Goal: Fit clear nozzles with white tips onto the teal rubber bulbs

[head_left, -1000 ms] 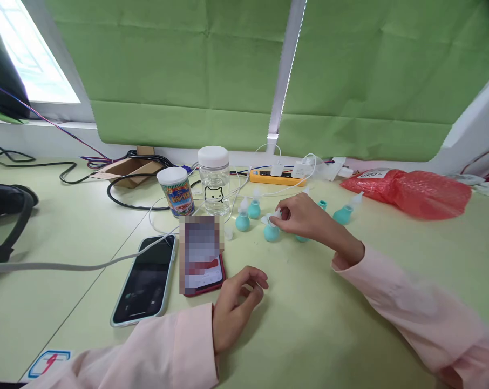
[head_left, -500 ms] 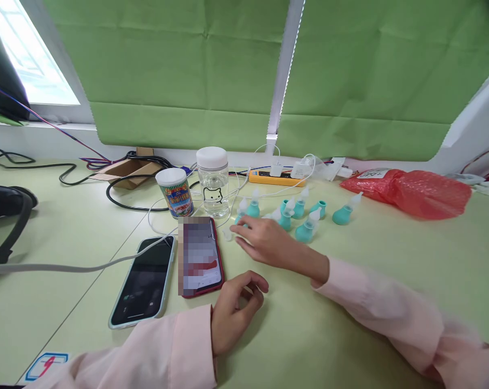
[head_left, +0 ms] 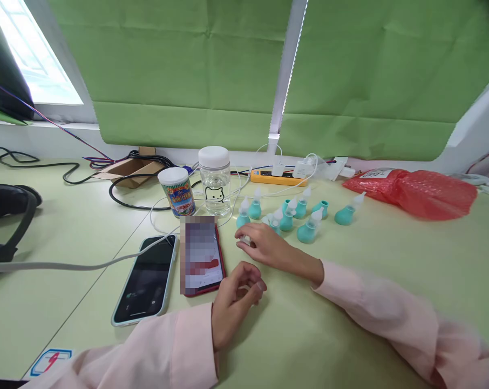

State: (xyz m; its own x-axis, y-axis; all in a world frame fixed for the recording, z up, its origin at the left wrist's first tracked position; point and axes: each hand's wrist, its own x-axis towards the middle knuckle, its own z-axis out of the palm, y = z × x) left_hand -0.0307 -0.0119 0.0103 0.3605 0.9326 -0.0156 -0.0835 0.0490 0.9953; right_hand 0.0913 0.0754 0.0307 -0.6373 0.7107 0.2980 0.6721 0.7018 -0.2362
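Note:
My right hand [head_left: 264, 246] has its thumb and fingers closed round a small clear plastic piece [head_left: 246, 240], mostly hidden by the fingers; it looks like a nozzle part. Just beyond that hand stand several teal squeeze bulbs, most with clear pointed tips, such as the nasal aspirator [head_left: 307, 232] to its right and another aspirator [head_left: 243, 219] behind the fingertips. My left hand [head_left: 236, 302] rests nearer to me with fingers loosely curled, thumb apart from them and nothing visible in it. Beside it lies a phone in a red case [head_left: 206, 259].
A second phone [head_left: 147, 281] lies at the left with a white cable across it. Behind stand a printed tub [head_left: 178, 194] and a clear bottle [head_left: 215, 186]. An orange power strip [head_left: 264, 177], cardboard box [head_left: 135, 172], red plastic bag [head_left: 410, 193] and black headset [head_left: 26, 216] lie around.
The small clear piece that lay by the red-cased phone is now between my right fingers, and that hand has drawn slightly right. My left hand has moved up a little.

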